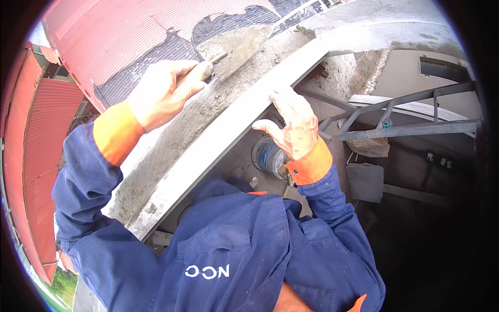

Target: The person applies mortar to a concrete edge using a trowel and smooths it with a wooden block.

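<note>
My left hand (163, 91) is closed around the handle of a trowel (239, 49). Grey mortar coats its broad blade, which lies over the far part of a rough mortar-topped ledge (176, 140). Along the ledge's near side runs a long, pale straight board (218, 119). My right hand (296, 122) rests against that board's edge, with its thumb held apart from the fingers. The fingertips lie on the board's top face, and nothing separate shows in this hand.
Red corrugated roofing (104, 47) with torn dark sheeting (140, 70) lies beyond the ledge. Below on the right are a bucket (267, 156), a grey metal truss (405, 130) and a paper sack (368, 147). The lower right is deep in shadow.
</note>
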A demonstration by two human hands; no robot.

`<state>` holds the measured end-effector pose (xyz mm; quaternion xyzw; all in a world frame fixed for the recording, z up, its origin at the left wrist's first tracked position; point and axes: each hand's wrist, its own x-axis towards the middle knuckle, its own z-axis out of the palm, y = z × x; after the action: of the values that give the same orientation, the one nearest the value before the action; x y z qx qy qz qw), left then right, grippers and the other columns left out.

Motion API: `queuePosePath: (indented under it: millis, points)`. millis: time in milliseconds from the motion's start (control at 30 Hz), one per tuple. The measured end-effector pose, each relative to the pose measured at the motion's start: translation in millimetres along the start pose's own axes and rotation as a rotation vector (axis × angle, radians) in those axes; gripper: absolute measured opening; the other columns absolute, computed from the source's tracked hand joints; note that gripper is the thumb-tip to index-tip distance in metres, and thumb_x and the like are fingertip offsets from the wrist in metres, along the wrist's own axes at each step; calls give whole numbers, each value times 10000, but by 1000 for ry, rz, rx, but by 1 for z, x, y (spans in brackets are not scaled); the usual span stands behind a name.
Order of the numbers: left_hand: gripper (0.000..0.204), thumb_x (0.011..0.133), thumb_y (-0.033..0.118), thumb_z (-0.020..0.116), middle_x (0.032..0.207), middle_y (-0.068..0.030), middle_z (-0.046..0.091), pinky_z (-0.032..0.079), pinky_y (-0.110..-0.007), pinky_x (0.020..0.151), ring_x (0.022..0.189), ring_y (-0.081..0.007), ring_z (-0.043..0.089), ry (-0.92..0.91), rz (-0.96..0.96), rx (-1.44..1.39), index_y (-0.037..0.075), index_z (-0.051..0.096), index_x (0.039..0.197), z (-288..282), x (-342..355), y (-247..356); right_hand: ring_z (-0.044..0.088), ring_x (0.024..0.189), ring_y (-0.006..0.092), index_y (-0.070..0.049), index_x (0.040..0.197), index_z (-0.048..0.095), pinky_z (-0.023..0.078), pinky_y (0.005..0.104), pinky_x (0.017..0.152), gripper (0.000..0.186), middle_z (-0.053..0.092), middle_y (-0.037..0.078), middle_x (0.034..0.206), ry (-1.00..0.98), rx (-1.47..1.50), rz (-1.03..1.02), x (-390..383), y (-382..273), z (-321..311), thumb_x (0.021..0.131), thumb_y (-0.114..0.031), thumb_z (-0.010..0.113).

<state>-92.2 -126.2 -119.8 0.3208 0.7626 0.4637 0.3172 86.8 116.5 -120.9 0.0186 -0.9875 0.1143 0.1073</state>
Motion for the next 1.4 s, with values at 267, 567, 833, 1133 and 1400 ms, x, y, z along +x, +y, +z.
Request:
queuePosePath:
  millis: [267, 567, 833, 1133, 1400]
  points:
    - [542, 972, 379, 589, 798, -39, 570, 455, -228, 522, 608, -77, 532, 104, -105, -406, -58, 553, 1290, -2, -2, -11, 585, 1160, 356, 23, 1097, 663, 475, 436, 948, 590, 637, 195, 1191, -51, -61, -29, 10, -8, 7, 689, -375, 817]
    - [488, 914, 309, 692, 778, -44, 576, 470, -237, 519, 595, -83, 539, 147, -36, -127, -40, 562, 1228, -2, 27, 0, 606, 1128, 323, -6, 1028, 681, 473, 424, 949, 529, 651, 164, 1178, -135, -54, -55, 24, 3, -8, 648, -342, 830]
    - [483, 937, 366, 623, 730, -11, 545, 470, -244, 531, 580, -66, 505, -44, -121, -296, -43, 610, 1194, 0, 70, 6, 636, 1061, 299, -54, 1015, 686, 480, 451, 924, 478, 673, 132, 1107, -57, 81, -145, 25, 34, 5, 660, -344, 824]
    - [437, 990, 263, 576, 724, -18, 569, 445, -231, 529, 569, -70, 523, -257, -335, -300, -51, 565, 1294, 9, 104, 34, 598, 1128, 255, -61, 980, 719, 436, 427, 979, 316, 674, 103, 1120, -118, 208, -165, 24, 55, 7, 699, -198, 763]
    - [424, 996, 208, 565, 702, -24, 566, 438, -230, 523, 540, -64, 496, -283, -220, -165, -82, 539, 1305, 15, 118, 38, 611, 1118, 236, -66, 960, 741, 440, 405, 990, 196, 680, 74, 1116, -131, 192, -189, 26, 63, 7, 806, -158, 662]
